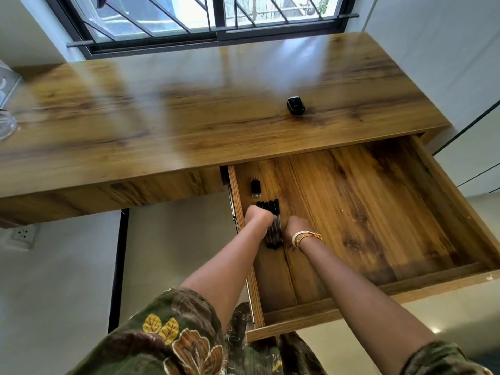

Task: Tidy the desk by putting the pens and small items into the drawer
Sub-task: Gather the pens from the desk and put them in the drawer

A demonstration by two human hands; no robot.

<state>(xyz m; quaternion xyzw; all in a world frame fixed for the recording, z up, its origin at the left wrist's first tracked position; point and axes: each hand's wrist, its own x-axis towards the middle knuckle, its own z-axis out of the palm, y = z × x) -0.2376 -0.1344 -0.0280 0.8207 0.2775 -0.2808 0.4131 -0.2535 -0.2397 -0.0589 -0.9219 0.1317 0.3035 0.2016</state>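
The wooden drawer stands pulled out under the desk's right half. Several black pens lie side by side in a bundle at its left side. My left hand grips the bundle from the left and my right hand, with bracelets at the wrist, presses against it from the right. A small black USB-like item lies in the drawer just beyond the pens. On the desk top sits a small black case, far from both hands.
A window with black bars runs behind the desk. Clear glass or plastic objects sit at the desk's left end. A wall socket is below the desk on the left. White cabinet fronts stand to the right.
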